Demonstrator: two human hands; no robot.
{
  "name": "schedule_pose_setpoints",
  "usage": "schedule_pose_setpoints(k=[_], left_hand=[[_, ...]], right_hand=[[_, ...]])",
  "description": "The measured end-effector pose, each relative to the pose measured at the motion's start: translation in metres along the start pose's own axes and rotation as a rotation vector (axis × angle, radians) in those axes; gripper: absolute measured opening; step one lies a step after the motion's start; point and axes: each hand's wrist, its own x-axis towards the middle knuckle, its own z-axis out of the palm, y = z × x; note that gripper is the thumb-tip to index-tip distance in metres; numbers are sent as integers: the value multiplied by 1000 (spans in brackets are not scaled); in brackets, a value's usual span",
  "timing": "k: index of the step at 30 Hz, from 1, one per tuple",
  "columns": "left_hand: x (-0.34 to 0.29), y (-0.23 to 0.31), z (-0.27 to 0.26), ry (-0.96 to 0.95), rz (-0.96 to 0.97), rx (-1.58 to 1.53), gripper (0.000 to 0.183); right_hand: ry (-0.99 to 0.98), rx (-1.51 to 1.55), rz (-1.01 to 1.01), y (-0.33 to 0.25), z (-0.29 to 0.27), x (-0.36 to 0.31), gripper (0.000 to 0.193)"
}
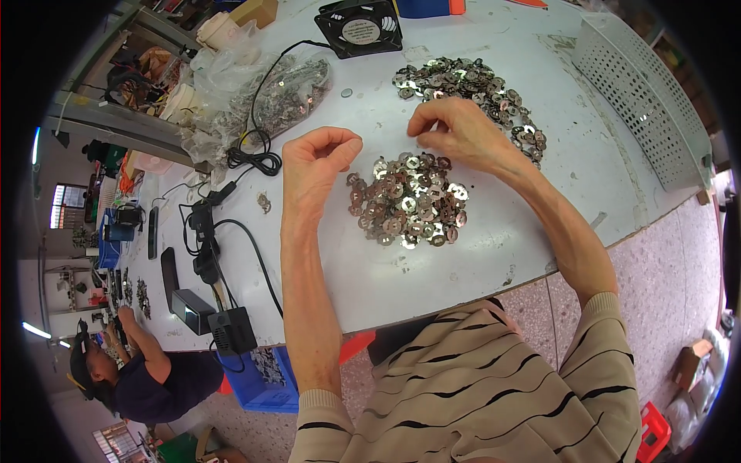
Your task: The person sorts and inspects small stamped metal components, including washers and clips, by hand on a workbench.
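My left hand (315,166) is raised at the left edge of a near pile of small round metal pieces (409,202) with cut-out slots. Its thumb and fingers are pressed together in a pinch, and whatever may be between them is too small or hidden. Just above the same pile's far right side, my right hand (463,135) has its fingers curled in toward the thumb; I cannot make out anything in it. Behind that hand lies a second, darker pile of similar metal pieces (471,81), partly covered by the hand and wrist.
A black fan (360,29) stands at the back, its cable (258,96) running left. Plastic bags of metal parts (289,85) lie at the back left; a white perforated basket (641,100) is at right. Adapters (231,330) sit near the left edge. Another person (154,370) works far left.
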Motion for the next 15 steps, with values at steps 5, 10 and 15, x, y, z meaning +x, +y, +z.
schedule_pose_setpoints(k=[5,10,15], left_hand=[[0,-1,1,-9,0,2,9],[0,-3,3,-30,21,46,9],[-1,-3,5,-42,2,73,9]], right_hand=[[26,-181,-47,17,1,2,19],[6,-333,-131,19,5,-2,14],[6,-363,-161,21,8,0,12]])
